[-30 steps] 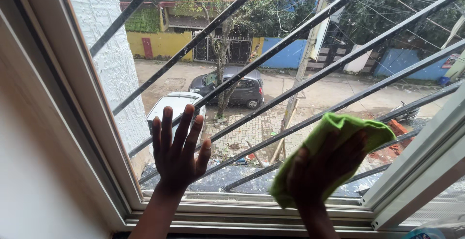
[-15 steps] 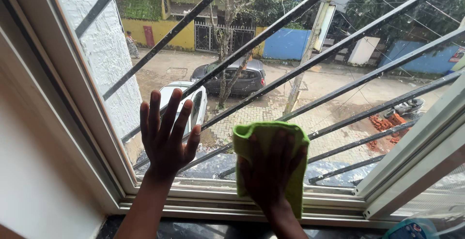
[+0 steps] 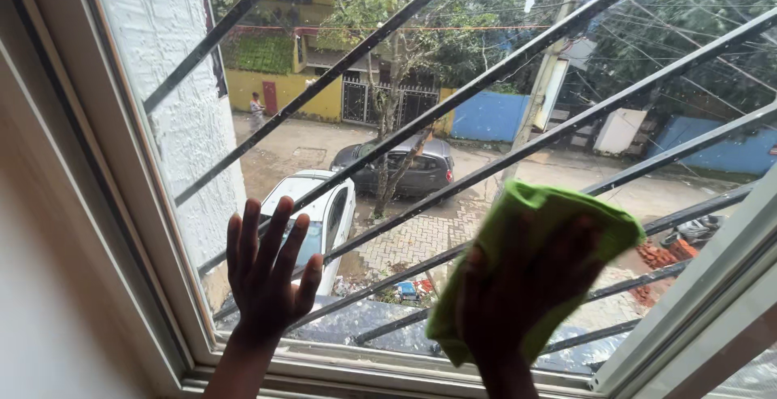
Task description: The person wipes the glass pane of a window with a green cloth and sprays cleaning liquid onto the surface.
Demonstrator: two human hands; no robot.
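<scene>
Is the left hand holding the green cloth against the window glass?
No, the left hand lies bare and flat on the glass; the right hand presses the green cloth.

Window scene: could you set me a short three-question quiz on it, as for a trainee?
1. True or false: the left hand lies flat on the glass, fingers spread.
2. What does the right hand press to the glass?
   A. green cloth
   B. sponge
   C. newspaper
3. What colour is the car just beyond the left hand?

Key: 1 true; 2 A; 3 white.
</scene>
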